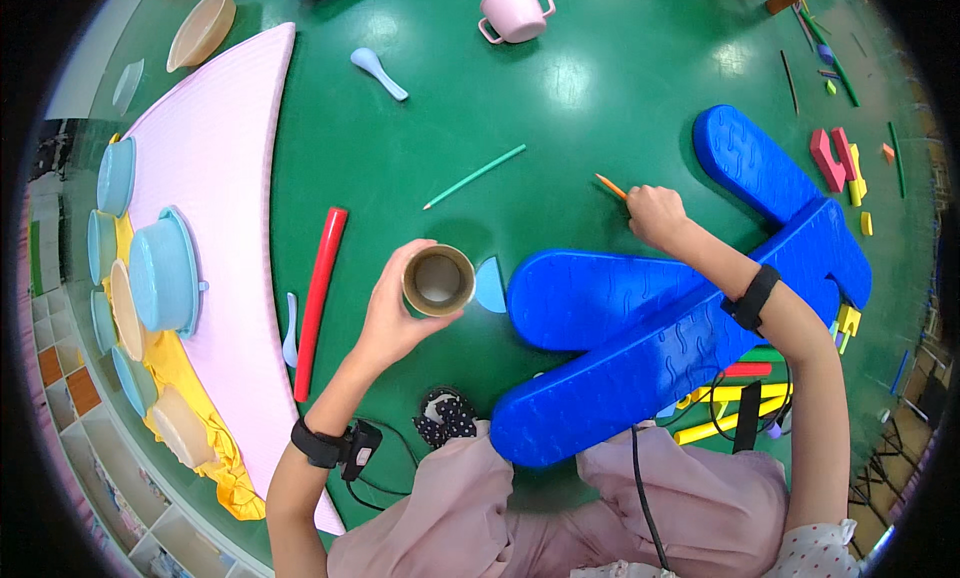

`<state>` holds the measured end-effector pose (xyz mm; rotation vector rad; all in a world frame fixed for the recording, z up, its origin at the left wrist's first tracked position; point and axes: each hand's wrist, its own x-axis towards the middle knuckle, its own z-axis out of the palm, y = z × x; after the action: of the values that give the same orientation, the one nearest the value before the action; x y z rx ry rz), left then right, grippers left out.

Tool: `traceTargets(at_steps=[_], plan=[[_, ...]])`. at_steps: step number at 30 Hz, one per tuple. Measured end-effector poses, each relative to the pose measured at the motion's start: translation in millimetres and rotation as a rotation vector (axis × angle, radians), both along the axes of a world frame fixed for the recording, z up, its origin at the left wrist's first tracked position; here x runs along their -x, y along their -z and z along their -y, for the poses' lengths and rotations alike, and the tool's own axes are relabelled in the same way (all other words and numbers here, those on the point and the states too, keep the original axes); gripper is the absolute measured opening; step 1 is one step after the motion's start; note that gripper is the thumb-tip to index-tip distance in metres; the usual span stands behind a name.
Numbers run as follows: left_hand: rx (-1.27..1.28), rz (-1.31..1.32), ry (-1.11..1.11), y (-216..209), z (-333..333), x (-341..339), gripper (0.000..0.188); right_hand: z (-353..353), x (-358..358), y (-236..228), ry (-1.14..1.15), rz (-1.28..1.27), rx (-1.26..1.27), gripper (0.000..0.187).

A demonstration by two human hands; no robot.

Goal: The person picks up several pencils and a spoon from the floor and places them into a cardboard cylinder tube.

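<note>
My left hand (392, 308) is wrapped round a cardboard tube-shaped cup (438, 280), its round mouth facing up and its inside looking hollow. Closed on an orange pencil (611, 187), my right hand (657, 217) hovers over or rests on the green floor; which one I cannot tell. The pencil's tip points up and left. Between the hands, a green pencil (475, 176) lies slantwise on the floor. A light-blue half-round piece (490, 285) lies just right of the cup.
Blue plastic planks (660, 353) lie crossed below my right arm. A red tube (320, 303) lies left of my left hand, beside a pink mat (230, 168) with light-blue bowls (165, 273). Farther off are a blue spoon (379, 73) and a pink two-handled cup (515, 14).
</note>
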<state>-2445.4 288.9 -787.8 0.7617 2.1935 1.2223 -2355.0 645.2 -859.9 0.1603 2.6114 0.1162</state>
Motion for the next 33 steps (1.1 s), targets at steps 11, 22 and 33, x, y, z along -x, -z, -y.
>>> traceTargets(at_steps=[11,22,33], plan=[[0.021,-0.057,0.024,6,5,-4,0.074,117,21,-145,0.084,-0.395,1.509,0.011],[-0.018,0.010,-0.069,4,12,-6,0.073,146,48,-116,0.170,-0.516,1.336,0.012],[-0.078,0.073,-0.081,6,23,-8,0.076,81,72,-19,-0.235,-0.374,0.461,0.050]])
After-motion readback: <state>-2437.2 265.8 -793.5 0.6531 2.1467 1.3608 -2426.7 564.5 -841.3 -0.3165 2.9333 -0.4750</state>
